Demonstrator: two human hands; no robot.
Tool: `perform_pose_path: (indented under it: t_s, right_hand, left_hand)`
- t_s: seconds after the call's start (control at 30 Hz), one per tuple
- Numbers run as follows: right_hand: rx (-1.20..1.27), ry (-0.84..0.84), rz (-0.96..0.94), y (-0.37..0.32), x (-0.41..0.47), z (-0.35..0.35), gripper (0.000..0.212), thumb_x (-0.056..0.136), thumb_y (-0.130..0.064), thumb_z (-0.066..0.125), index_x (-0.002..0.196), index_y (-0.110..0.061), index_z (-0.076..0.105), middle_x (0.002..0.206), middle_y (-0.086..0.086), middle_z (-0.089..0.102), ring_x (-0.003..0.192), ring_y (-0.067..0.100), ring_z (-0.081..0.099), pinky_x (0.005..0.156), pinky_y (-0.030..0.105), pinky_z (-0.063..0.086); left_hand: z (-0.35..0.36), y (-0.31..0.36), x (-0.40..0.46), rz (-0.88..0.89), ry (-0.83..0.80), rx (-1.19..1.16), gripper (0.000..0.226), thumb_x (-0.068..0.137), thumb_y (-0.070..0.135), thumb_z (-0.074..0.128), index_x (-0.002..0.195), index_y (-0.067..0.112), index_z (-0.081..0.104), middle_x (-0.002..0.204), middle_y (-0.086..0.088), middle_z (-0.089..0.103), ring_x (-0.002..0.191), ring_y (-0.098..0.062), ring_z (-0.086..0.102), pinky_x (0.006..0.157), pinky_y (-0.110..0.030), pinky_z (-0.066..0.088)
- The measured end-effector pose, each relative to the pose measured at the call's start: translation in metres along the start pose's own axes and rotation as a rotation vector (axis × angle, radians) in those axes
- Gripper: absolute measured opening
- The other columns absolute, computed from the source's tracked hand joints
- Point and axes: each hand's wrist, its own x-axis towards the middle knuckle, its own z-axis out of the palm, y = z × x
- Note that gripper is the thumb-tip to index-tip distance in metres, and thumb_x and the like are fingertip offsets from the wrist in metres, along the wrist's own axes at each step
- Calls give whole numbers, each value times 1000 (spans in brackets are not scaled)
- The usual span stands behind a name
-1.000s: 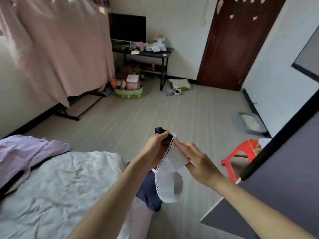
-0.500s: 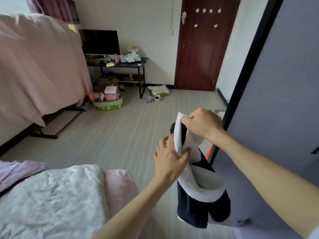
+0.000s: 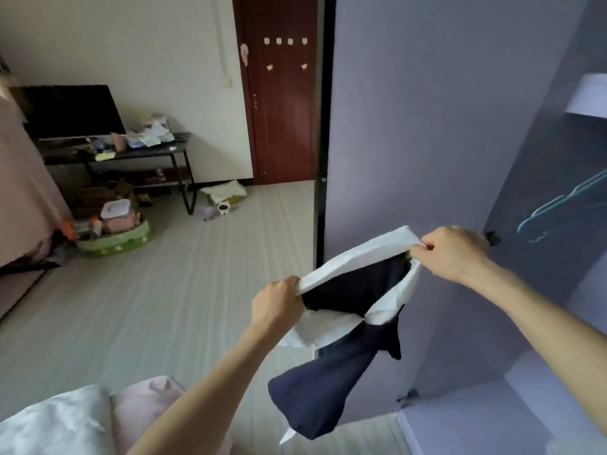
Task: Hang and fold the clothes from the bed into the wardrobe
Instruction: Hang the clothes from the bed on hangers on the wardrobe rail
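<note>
From the head view I see both hands holding 1 garment [image 3: 331, 382] up in the air in front of the wardrobe [image 3: 460, 159]. The left hand [image 3: 277, 303] has its grip closed around the white band at the lower left end. The right hand [image 3: 455, 252] has its grip closed on the same white band at the upper right end. The band is stretched between them, and the dark navy cloth hangs down below it, clear of the floor.

The garment is just in front of the grey wardrobe side panel, which fills the right half of the view. Further right the wardrobe is open, and I can make out pale blue hangers [image 3: 565, 208] inside, past the right hand.

At the bottom left is the corner of the bed [image 3: 49, 425] with a white cover and a pink pillow [image 3: 144, 405] beside the left forearm.

Across the floor [image 3: 164, 307] stands a dark desk [image 3: 144, 151] carrying a screen [image 3: 69, 110] and loose papers. A green basket [image 3: 115, 241] of small things sits on the floor near it. A red-brown door [image 3: 282, 110] is behind, and pink fabric [image 3: 23, 192] hangs at the far left.
</note>
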Motion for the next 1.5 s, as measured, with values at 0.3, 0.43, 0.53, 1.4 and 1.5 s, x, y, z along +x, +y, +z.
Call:
perform_pose_path:
  t_s: [0.3, 0.43, 0.53, 1.4, 1.5]
  right_hand:
    - [139, -38, 286, 131, -20, 16, 39, 96, -27, 39, 59, -13, 38, 62, 4, 44, 72, 29, 50, 58, 31, 30]
    - [325, 83, 430, 162, -9, 11, 39, 97, -27, 36, 61, -12, 35, 63, 11, 54, 68, 33, 59, 62, 35, 44]
    - [397, 1, 504, 188, -3, 13, 28, 91, -19, 39, 65, -11, 42, 74, 15, 63, 69, 30, 61, 63, 35, 46]
    - [1245, 482, 969, 277, 163, 84, 29, 98, -10, 42, 70, -18, 42, 62, 2, 47, 52, 12, 50, 34, 13, 34]
    - [1304, 514, 926, 277, 146, 69, 28, 99, -11, 42, 71, -16, 43, 62, 3, 46, 45, 8, 50, 33, 11, 32]
  left_hand:
    - [5, 136, 42, 103, 22, -652, 39, 80, 3, 47, 112, 15, 66, 96, -1, 63, 93, -22, 58, 73, -21, 38]
    - [-3, 198, 68, 197, -31, -746, 27, 82, 12, 53, 101, 20, 70, 89, 4, 66, 88, -13, 59, 73, -21, 41]
    - [3, 225, 87, 280, -23, -688, 28, 82, 11, 53, 101, 21, 71, 89, 5, 68, 93, -15, 61, 75, -21, 42]
    - [94, 310, 202, 1248, 736, -26, 18, 57, 8, 49, 61, 15, 64, 64, 1, 56, 74, -23, 41, 68, -36, 28]
    - [95, 311, 201, 1224, 724, -33, 19, 55, 7, 48, 60, 14, 64, 63, 1, 55, 73, -23, 40, 69, -35, 28]
